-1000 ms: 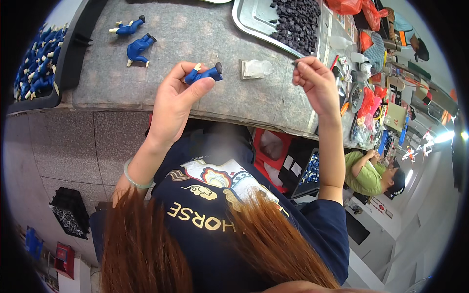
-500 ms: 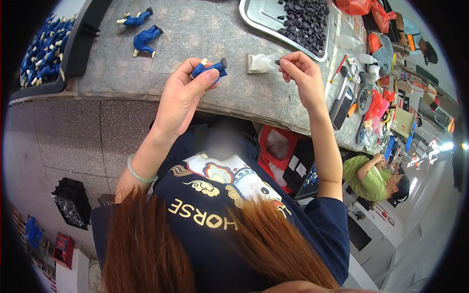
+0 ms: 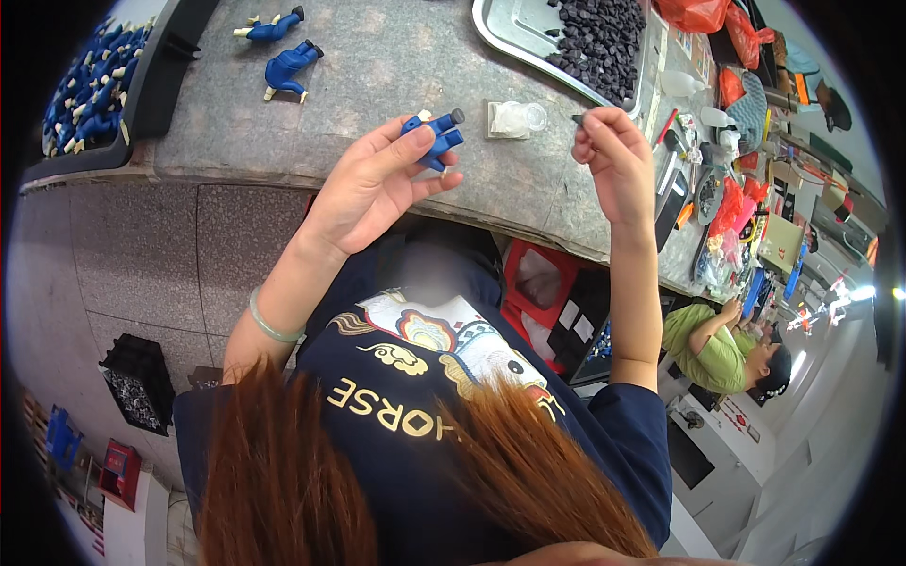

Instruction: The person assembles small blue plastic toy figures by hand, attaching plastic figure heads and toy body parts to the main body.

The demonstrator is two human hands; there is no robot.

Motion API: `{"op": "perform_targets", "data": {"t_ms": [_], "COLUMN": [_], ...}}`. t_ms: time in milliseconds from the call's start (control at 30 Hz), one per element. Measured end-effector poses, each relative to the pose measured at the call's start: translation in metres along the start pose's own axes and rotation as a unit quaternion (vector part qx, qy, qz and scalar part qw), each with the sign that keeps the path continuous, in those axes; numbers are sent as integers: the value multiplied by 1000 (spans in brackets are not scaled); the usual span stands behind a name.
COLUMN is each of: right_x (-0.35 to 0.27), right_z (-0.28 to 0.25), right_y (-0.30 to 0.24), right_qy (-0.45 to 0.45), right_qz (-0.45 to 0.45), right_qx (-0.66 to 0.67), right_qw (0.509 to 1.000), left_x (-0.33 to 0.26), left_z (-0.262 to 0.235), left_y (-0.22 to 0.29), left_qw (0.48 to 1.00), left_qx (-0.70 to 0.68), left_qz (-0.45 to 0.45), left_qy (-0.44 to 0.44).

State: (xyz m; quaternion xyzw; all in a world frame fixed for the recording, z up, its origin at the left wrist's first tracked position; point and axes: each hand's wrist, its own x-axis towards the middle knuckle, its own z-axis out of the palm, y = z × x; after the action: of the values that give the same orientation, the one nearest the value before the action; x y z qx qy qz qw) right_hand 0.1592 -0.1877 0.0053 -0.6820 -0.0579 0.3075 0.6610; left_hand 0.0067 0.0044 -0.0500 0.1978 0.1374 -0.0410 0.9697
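Closed around a small blue doll figure with dark feet and cream hands, my left hand is above the table's near edge. My right hand pinches a small dark piece between thumb and fingertips, just below the corner of a metal tray. Dark pieces lie heaped in that tray. Between my hands, a small translucent cup rests on a pale block. Two similar blue figures, a far one and a nearer one, lie on the table at the left.
A black bin full of blue figures stands at the far left. Bottles, tools and red bags crowd the right side. Below the table edge sits a red container. Another person in green is at the right.
My right hand has moved right, away from the cup, with the dark piece in its fingers. My left hand has shifted slightly right and turned the figure, and its lower fingers have opened out.
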Motion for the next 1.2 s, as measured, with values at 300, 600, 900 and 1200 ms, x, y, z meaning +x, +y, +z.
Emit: {"op": "perform_targets", "data": {"t_ms": [300, 600, 900, 1200], "right_x": [-32, -32, -32, -41], "right_z": [46, 58, 53, 49], "right_y": [-8, -4, 2, 2], "right_qy": [-119, -144, -188, -210], "right_qz": [103, 136, 228, 235], "right_qx": [142, 116, 269, 264], "right_qw": [977, 973, 917, 912], "left_x": [1, 0, -3, -10], "left_z": [11, 22, 30, 39], "left_y": [-10, -10, -9, 5], "left_qw": [988, 996, 995, 983], "left_qx": [-118, -51, 78, 163], "left_qz": [-82, -46, 30, -31], "left_qy": [-50, -62, -49, -80]}}
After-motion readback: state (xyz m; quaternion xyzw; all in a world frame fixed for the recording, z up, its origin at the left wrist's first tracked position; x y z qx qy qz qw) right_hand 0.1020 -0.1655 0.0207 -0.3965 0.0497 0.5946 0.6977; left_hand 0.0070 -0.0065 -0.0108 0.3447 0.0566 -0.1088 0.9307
